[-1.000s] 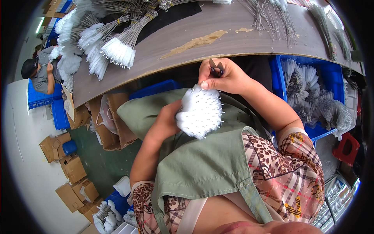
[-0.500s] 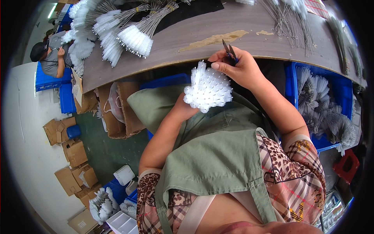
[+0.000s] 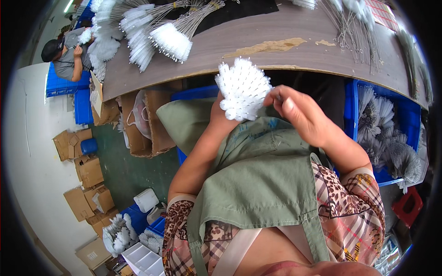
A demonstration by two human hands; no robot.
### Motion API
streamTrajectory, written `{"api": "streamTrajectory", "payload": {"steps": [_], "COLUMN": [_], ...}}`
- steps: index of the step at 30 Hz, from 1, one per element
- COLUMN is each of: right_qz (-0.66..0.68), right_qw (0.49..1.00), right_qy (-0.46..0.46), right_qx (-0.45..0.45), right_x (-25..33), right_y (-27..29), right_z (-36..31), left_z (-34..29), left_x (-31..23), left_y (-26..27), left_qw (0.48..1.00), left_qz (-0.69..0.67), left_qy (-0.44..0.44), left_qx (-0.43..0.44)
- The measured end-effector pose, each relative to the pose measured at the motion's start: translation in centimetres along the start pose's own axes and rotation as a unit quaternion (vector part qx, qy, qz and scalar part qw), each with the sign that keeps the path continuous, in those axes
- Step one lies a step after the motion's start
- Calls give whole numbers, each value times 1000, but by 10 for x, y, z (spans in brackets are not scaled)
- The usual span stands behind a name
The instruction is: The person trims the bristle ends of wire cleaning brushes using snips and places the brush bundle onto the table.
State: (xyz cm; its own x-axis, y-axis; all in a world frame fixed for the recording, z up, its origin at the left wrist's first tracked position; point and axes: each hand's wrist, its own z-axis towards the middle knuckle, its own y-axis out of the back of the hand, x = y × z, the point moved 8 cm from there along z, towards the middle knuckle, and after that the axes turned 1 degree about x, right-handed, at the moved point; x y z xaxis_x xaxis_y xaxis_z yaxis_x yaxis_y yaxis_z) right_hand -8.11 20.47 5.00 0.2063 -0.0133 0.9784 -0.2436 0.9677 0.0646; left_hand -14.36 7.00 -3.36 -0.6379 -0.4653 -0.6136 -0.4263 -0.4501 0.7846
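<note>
A thick bundle of white bristle brushes (image 3: 244,89) stands in front of my body, bristle heads up. My left hand (image 3: 222,110) is closed round it from below and the left side; its fingers are mostly hidden behind the bristles. At the bundle's right edge is my right hand (image 3: 299,110), fingers curled and thumb towards me. The fingertips are beside or touching the outer bristles; I cannot tell which. Only a small dark bit shows between these fingers, where scissors were visible earlier; their blades are hidden now.
Tied brush bundles (image 3: 171,42) lie on the brown worktable (image 3: 202,69), with loose wire-stemmed brushes (image 3: 354,27) at its far right. A blue crate (image 3: 352,110) of brushes stands at my right, a cardboard box (image 3: 159,122) below the table. Another person (image 3: 69,55) works far left.
My right hand has turned and come down to the bundle's right side, and the scissor blades have gone out of sight. The bundle has risen slightly and tilted in my left hand.
</note>
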Motion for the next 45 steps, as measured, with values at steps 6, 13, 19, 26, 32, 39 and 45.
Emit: {"api": "streamTrajectory", "payload": {"steps": [6, 13, 19, 26, 32, 39, 45], "right_qz": [2, 86, -67, -76, -92, -12, -6], "right_qw": [995, 988, 984, 989, 988, 993, 987], "right_qy": [-83, -129, -147, -107, -98, -92, -109], "right_qx": [56, 25, 73, 73, 78, 74, 117], "right_x": [-25, -42, -46, -41, -40, -35, -30], "right_y": [-24, -24, -25, -31, -35, -34, -38], "right_z": [-18, -31, -39, -37, -33, -30, -27], "left_z": [-20, -42, -46, -45, -44, -36, -16], "left_x": [10, -14, -17, -19, -15, 34, 56], "left_y": [35, 88, 89, 85, 84, 46, 5], "left_qw": [970, 908, 898, 899, 901, 898, 712], "left_qz": [-129, 210, 216, 217, 215, -308, -674], "left_qy": [58, 29, 3, -10, -8, 31, 27], "left_qx": [-197, -360, -382, -379, -376, -312, -194]}}
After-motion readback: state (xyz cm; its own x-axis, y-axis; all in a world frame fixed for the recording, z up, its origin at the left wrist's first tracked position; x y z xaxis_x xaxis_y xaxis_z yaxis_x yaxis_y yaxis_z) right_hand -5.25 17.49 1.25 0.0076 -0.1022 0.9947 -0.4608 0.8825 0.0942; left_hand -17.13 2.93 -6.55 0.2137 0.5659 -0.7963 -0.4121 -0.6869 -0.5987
